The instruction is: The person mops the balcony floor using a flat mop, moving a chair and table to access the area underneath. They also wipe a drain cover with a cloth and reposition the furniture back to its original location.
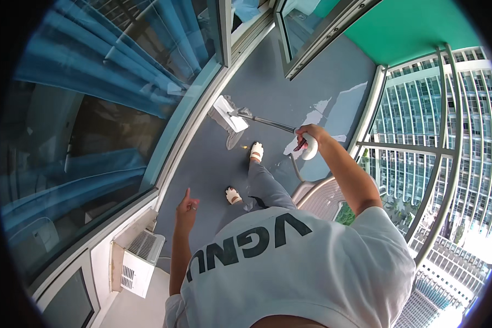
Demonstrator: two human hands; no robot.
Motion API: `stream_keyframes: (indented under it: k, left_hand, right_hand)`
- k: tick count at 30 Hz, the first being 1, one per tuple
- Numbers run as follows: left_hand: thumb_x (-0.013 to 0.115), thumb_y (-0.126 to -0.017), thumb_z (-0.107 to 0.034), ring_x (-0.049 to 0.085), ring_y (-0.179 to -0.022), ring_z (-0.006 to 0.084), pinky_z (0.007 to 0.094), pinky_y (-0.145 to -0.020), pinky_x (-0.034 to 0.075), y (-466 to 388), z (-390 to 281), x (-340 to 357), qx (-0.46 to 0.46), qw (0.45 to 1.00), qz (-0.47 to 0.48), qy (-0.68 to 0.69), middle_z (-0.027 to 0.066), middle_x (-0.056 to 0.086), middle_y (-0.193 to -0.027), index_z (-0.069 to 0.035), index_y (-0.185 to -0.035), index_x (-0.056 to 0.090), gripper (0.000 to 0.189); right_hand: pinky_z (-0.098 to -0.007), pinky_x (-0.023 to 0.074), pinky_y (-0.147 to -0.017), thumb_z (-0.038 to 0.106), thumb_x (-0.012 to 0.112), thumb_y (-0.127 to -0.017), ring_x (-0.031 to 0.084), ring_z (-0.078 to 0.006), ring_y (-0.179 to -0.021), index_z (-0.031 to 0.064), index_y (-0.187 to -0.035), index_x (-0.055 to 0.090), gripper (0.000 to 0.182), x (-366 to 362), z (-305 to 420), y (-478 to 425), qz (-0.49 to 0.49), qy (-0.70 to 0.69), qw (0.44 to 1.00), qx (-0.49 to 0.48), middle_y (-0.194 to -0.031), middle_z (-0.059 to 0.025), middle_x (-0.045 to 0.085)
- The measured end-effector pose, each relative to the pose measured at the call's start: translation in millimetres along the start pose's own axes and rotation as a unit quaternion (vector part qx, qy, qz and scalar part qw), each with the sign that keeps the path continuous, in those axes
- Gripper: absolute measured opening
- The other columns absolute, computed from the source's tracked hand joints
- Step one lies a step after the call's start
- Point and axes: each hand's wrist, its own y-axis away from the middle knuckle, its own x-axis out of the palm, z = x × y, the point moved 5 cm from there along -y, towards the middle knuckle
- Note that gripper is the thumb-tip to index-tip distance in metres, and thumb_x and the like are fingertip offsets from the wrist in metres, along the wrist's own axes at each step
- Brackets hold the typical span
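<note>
My right hand (311, 135) grips the upper end of a flat mop's metal pole (272, 124), by its curved white handle (310, 149). The pole slopes down to a white mop head (230, 114) on the grey floor. A wrinkled grey mop cloth (232, 139) sticks out around the head, close to the sliding door's sill. At my left side, my left hand (186, 208) is raised with nothing in it. Its index finger points out, and a ring shows on one finger. Cream sandals (256, 151) are on my feet, just short of the mop head.
Blue curtains (119, 74) hang behind the glass on the left. An open glass door panel (307, 37) juts over the floor. At right are a woven chair (322, 197) and a metal railing (443, 149). An air conditioner (141, 262) protrudes at lower left. Pale peeled patches (344, 108) mark the floor.
</note>
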Motion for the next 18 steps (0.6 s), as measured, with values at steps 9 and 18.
stream_keyframes:
  k: [9,18]
  left_hand:
    - [0.052,-0.091,-0.010,0.056,-0.083,0.0112,0.0250,-0.070,0.047,-83.2,-105.0,14.5,-0.075,0.996,0.040,0.005,0.0048,0.061,-0.100,-0.011,-0.142,0.032,0.054]
    - [0.047,-0.091,-0.003,0.055,-0.080,0.0093,0.0231,-0.067,0.046,-184.2,-141.5,-5.7,-0.030,0.977,0.192,-0.091,0.0044,0.062,-0.099,-0.011,-0.142,0.030,0.055]
  right_hand:
    - [-0.0391,0.0493,-0.044,-0.002,0.057,-0.077,0.054,-0.0274,-0.050,-0.0042,-0.070,0.051,0.009,-30.7,147.5,-116.1,-0.140,-0.104,0.981,-0.084,-0.060,-0.0142,0.052]
    - [-0.0387,0.0532,-0.050,0.000,0.059,-0.071,0.061,-0.0242,-0.054,-0.0011,-0.100,0.063,0.029,-3.1,77.1,-156.2,-0.255,-0.037,0.961,-0.101,-0.066,-0.0122,0.058]
